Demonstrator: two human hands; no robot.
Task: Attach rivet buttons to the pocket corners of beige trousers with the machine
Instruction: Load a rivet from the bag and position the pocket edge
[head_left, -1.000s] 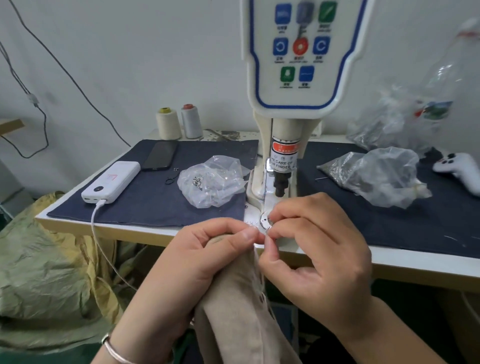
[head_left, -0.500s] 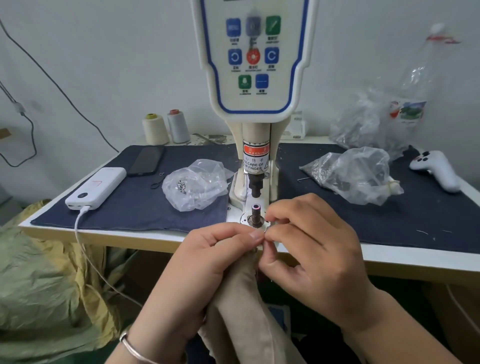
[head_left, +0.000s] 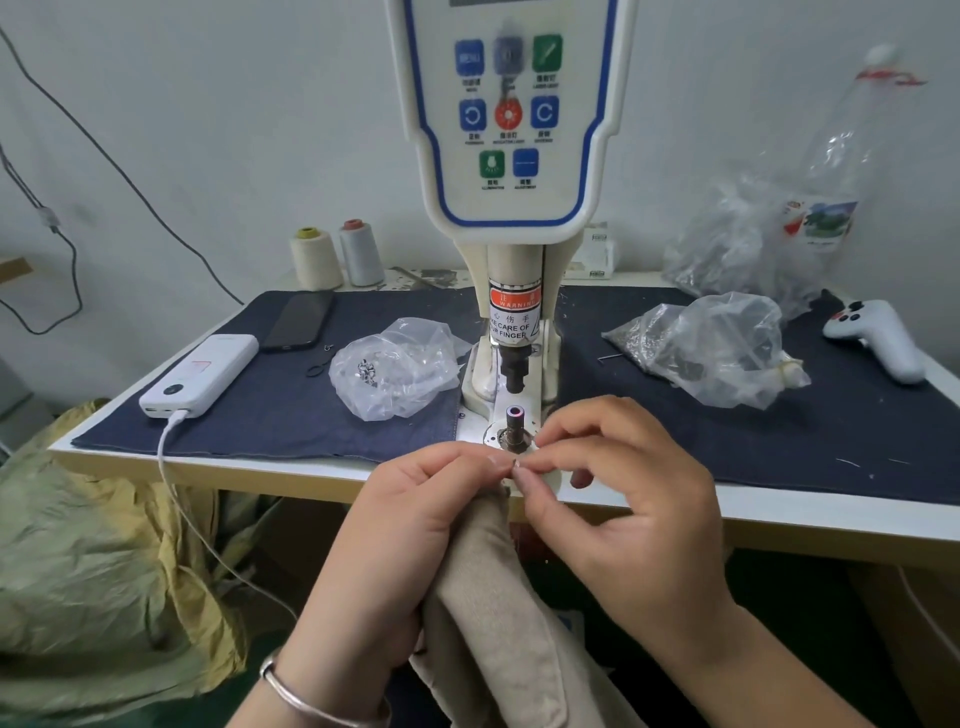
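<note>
At the far left, below the table edge, lies a heap of yellow-green cloth (head_left: 93, 561). On the table (head_left: 779, 512) a dark blue mat (head_left: 270, 415) carries a white power bank (head_left: 200, 375) with a white cable (head_left: 171, 467) plugged into its near end and hanging over the edge. Just behind it lies a black phone (head_left: 301, 320), and further back, against the wall, stand two thread cones (head_left: 335, 255). Next comes a clear plastic bag (head_left: 395, 366) holding a few small metal pieces.

Near the middle stands the machine (head_left: 511, 171), its button panel up top and a warning label on the column; below it a small post (head_left: 514, 418) rises from the base plate. In front of that post, at the table edge, the left hand (head_left: 410, 525), a silver bangle (head_left: 306, 693) on its wrist, clutches the beige trousers (head_left: 498, 623), with its thumb and forefinger pinching the upper corner of the fabric. The rest of the trousers hang down below the table. The right hand (head_left: 623, 499) pinches a tiny metal rivet (head_left: 516, 464) between thumb and forefinger, touching that same corner of fabric.

To the right, on the mat, lies a second crumpled plastic bag (head_left: 717, 353), with more clear bags (head_left: 743, 244) behind it. A white controller (head_left: 878, 338) rests at the far right.
</note>
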